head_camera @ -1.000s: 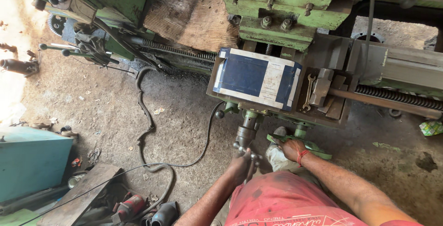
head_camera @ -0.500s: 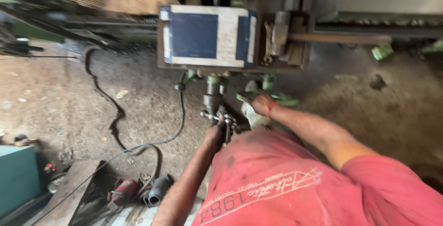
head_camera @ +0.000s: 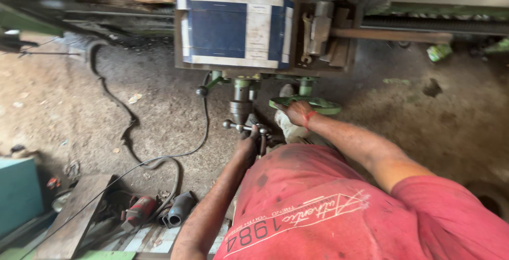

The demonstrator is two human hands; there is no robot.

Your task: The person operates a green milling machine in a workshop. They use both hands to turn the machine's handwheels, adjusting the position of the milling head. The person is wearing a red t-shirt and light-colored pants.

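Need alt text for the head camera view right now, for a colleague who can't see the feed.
Looking down past a red shirt, a person's left hand grips a metal crank handle under a green machine, while the right hand rests on a green handwheel. A blue and white panel sits above; cables trail over the dirt floor.

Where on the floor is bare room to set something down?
Bare dirt floor lies left of the black cable, and more right of the green handwheel. It is crowded at lower left around the wooden plank and dark cylinders.
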